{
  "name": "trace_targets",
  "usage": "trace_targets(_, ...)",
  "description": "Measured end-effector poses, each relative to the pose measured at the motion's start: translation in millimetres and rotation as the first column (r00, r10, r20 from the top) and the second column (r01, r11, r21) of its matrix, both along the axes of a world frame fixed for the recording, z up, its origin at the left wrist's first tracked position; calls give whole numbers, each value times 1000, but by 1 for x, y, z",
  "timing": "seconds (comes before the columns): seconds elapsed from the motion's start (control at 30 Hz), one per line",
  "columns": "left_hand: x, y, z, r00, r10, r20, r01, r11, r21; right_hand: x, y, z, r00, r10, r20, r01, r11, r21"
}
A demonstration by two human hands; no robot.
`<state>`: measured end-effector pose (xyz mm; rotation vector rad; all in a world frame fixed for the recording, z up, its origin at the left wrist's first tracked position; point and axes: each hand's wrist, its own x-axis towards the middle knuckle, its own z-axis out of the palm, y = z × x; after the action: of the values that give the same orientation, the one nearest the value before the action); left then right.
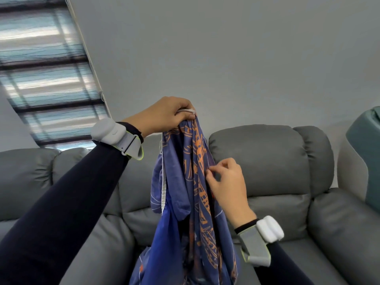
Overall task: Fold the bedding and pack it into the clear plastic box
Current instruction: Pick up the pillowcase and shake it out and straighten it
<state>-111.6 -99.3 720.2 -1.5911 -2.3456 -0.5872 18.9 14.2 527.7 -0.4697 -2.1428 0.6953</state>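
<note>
Clearly the folding has barely begun: the left hand (164, 116) holds its grip pressed together around a bunched corner of the bedding (191, 202), lifted high so the blue, orange-printed cloth hangs straight down from it. Below and just right of that grip, the right hand (226, 184) pinches a fold of the hanging fabric between thumb and fingertips, apparently feeling for an edge. The next move, I judge, calls for tracing along to a second corner and spreading the cloth flat. Behind the grip stands a grey sofa (267, 165) (its seat could serve for laying out). The plastic box is nowhere in view; nothing blocks the hands.
</note>
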Motion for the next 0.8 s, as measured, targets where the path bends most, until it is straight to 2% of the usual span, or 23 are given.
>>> trace_targets(0.07,0,0,1,1000,4,-9,-4,1000,3,4,1,-20,997,-57,51,63,991,-120)
trace_targets(0.13,0,-2,1,1000,7,-9,-6,1000,5,7,6,-40,995,-25,93,50,958,-281)
trace_targets(0.2,0,-2,1,1000,8,-7,-8,1000,7,9,9,-52,997,-1,82,30,933,-358)
trace_targets(0.27,0,-1,0,1000,8,-11,-8,1000,9,7,4,-54,998,63,18,-48,892,-449)
trace_targets(0.33,1,-1,1,1000,7,-12,-7,1000,8,3,-10,-50,980,195,-42,-188,831,-524)
trace_targets(0.43,2,-1,2,1000,9,-3,-9,1000,12,4,-27,-53,936,339,-89,-331,771,-544)
trace_targets(0.5,1,-2,3,1000,15,-1,-15,1000,10,12,-36,-60,919,383,-93,-373,768,-521)
trace_targets(0.67,-2,-7,4,1000,30,0,-30,999,15,32,-47,-105,966,257,22,-218,858,-464)
trace_targets(0.8,-1,-7,5,1000,27,-12,-27,1000,10,39,-44,-132,976,209,55,-155,854,-497)
